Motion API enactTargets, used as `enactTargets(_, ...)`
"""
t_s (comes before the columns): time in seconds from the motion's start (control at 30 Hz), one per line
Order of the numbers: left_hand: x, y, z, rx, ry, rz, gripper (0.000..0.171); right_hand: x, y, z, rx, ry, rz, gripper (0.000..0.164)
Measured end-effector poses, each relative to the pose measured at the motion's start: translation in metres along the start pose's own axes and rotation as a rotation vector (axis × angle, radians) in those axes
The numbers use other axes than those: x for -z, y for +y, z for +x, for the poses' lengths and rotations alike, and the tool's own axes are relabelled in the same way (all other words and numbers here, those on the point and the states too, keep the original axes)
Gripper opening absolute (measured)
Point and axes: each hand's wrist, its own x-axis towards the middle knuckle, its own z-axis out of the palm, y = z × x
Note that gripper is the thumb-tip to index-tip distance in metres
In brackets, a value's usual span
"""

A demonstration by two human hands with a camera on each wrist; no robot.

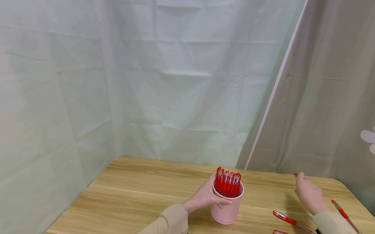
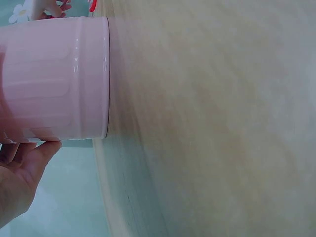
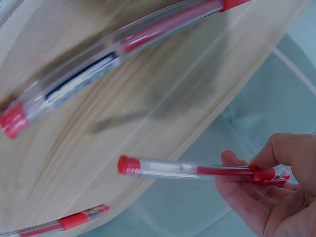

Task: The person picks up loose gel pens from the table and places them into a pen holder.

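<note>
Clear plastic pen (image 3: 168,169), lower right — likely light, slick | my right hand (image 1: 309,193) pinches it, best near red band (image 3: 264,175) | my left hand (image 1: 207,197) grips pink cup (image 1: 229,212)

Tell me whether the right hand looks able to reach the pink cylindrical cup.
Probably yes: nothing seems to stand between the right hand and the cup, whose right side the left hand leaves free, though the right hand holds a clear-barrelled red pen.
</note>
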Motion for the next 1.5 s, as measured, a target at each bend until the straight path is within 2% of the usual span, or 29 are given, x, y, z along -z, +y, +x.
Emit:
enactTargets(0.43, -0.001, -0.001, 0.001, -0.011, -0.018, -0.055, 0.074, 0.002, -0.014, 0.011, 0.048, 0.082, 0.106, 0.042)
enactTargets(0.83, 0.000, -0.001, 0.002, 0.005, -0.024, -0.050, 0.076, 0.011, -0.031, 0.018, 0.076, 0.115, 0.239, 0.040)
enactTargets(1.5, -0.001, 0.003, 0.002, -0.002, -0.027, -0.023, 0.076, 0.022, -0.057, 0.025, 0.121, 0.162, 0.284, 0.049)
